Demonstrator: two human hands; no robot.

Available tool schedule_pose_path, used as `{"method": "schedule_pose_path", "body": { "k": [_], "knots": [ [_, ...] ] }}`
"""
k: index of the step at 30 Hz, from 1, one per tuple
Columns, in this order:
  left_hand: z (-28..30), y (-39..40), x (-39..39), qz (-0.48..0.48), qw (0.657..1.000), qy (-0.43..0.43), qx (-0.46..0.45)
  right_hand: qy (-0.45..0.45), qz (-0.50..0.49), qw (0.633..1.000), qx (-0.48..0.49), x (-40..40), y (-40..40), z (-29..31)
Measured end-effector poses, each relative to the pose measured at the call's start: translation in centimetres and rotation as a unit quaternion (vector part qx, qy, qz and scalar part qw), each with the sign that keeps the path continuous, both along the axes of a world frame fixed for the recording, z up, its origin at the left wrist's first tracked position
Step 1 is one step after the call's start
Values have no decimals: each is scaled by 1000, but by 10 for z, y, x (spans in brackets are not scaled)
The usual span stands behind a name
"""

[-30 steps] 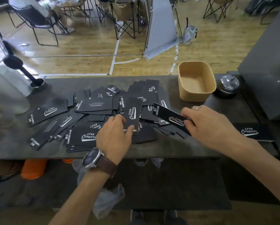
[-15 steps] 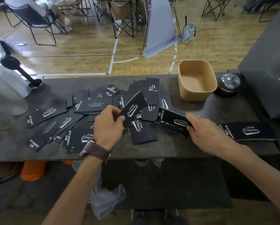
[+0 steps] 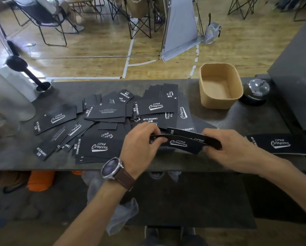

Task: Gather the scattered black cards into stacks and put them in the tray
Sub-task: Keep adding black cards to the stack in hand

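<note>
Several black cards with white "Club Camping" print (image 3: 98, 146) lie scattered and overlapping across the dark table (image 3: 237, 119). My left hand (image 3: 139, 148), with a watch on the wrist, and my right hand (image 3: 232, 148) meet over the table's near edge. Both grip a small stack of black cards (image 3: 182, 142), one hand at each end. A brown tray (image 3: 219, 86) stands empty at the back right. One more black card (image 3: 280, 143) lies apart at the far right, beside my right wrist.
A dark call bell (image 3: 256, 91) sits just right of the tray, next to a tall grey box (image 3: 298, 82). A black-handled tool (image 3: 27, 73) and clear plastic containers (image 3: 8, 98) stand at the table's left end. Folding chairs stand on the wooden floor beyond.
My left hand lifted a card from the pile and carried it right, joining it to the cards in my right hand. Both hands now hold one stack together.
</note>
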State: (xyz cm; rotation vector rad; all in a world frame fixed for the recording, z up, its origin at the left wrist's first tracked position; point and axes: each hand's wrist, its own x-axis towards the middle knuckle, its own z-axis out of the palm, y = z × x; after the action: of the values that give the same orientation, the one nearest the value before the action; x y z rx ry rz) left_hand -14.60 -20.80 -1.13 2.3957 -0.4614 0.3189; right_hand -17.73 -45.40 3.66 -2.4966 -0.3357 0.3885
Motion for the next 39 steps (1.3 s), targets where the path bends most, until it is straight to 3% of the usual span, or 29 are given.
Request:
{"method": "schedule_pose_path", "body": {
  "k": [3,6,8,11,14,17,20,24,26,31,39],
  "knots": [
    [-5,-21,-10,1,1000,2,-24,-2,4,1000,-23,-4,4,-11],
    [-10,-26,-14,18,998,18,-59,-61,1,996,-64,-6,1,-24],
    [-10,-23,-14,19,1000,5,-19,-71,15,992,-98,-9,-3,-24],
    [-15,-22,-13,-62,995,-31,68,-63,36,986,-151,-14,-1,-25],
    [-12,-22,-7,-116,990,5,77,-74,27,983,-168,-14,1,-29],
    [1,-11,16,-83,993,13,84,-88,17,981,-174,-12,-4,-28],
    [8,5,60,-4,986,-45,158,-64,17,983,-172,-13,-7,-29],
    [3,18,109,-2,941,11,338,-56,11,985,-163,-11,-6,-28],
    [-1,19,119,-36,924,38,379,-52,10,985,-161,-12,-5,-27],
    [4,17,115,-39,931,25,363,-44,11,987,-154,-12,-5,-26],
    [9,27,99,-49,956,-77,279,-34,10,989,-141,-9,-8,-29]
  ]
}}
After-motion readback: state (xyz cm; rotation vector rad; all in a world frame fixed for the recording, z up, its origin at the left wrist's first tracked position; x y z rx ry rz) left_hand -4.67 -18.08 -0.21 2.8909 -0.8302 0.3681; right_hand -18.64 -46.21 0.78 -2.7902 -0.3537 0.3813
